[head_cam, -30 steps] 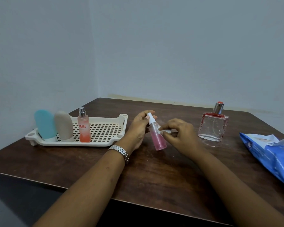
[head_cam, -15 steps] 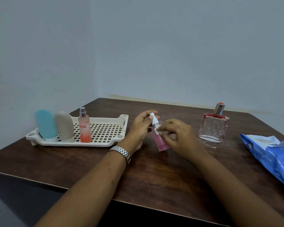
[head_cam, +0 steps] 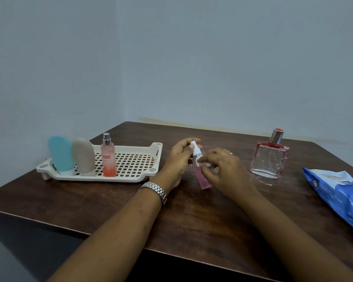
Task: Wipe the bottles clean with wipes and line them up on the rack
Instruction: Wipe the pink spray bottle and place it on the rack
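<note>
The dark table (head_cam: 192, 220) is occupied at its left by the cream rack (head_cam: 155, 147). Just right of the rack, the left hand (head_cam: 179, 159) is curled round the white sprayer top of the tilted pink spray bottle (head_cam: 204, 182). A white wipe (head_cam: 204, 164) is pinched against the bottle's neck by the right hand (head_cam: 222, 167).

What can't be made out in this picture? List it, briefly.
Head view only.
1. Pink spray bottle: its middle is hidden behind the right hand; the left hand covers part of its white top.
2. Wipe: only a small white bit shows in the right hand's pinch.
3. Blue wipes pack: cut off by the right edge; its print is too blurred to read.
</note>
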